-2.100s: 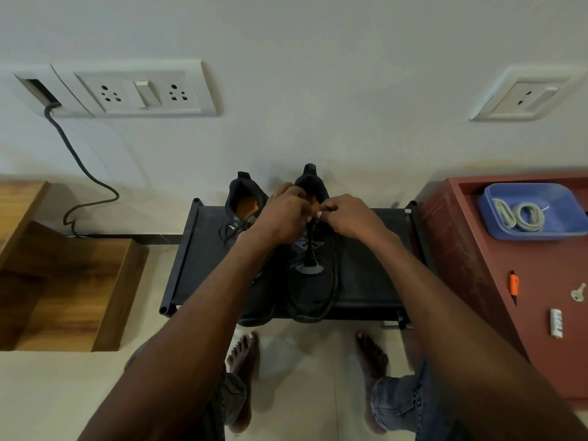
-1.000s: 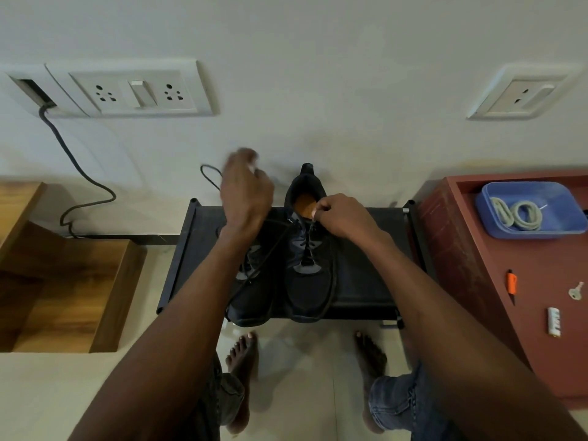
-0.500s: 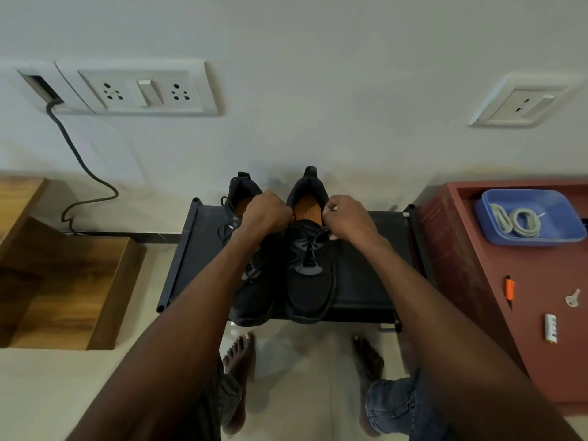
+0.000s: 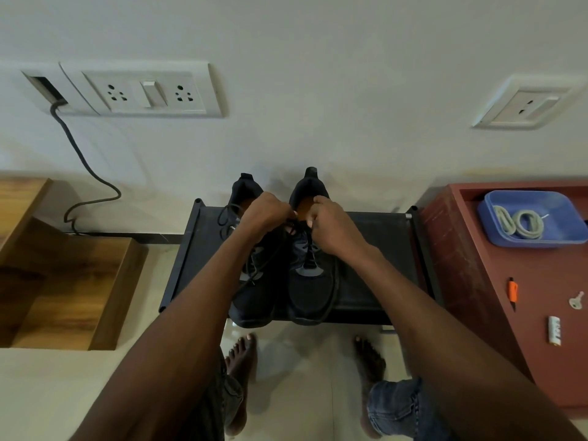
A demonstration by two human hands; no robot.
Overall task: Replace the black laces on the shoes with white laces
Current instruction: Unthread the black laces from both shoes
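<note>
We look down on two black knit sports shoes standing side by side on a low black metal rack [image 4: 375, 249], toes toward us and heels against the pale wall. The right-hand black shoe [image 4: 310, 288] sits at the centre of our view, the left-hand black shoe [image 4: 251, 300] touching it at its 9 o'clock. Our left hand [image 4: 269, 214] and right hand [image 4: 327, 224] meet over the upper eyelets of the right-hand shoe, both with fingers curled; each pinches a strand of the thin black lace [image 4: 302, 246], which remains threaded through the lower eyelets. A loose length of black lace trails down across the left-hand shoe and another curls on the rack at its 10 o'clock. The coiled white laces [image 4: 518, 222] lie in a blue plastic rectangular tray [image 4: 560, 211] on the dark red cabinet top [image 4: 496, 297], well apart at 3 o'clock from the shoes. On the same cabinet, at 5 o'clock from the tray, lie a small orange clip [image 4: 512, 289], a silver key [image 4: 576, 300] and a white battery [image 4: 554, 330].
</note>
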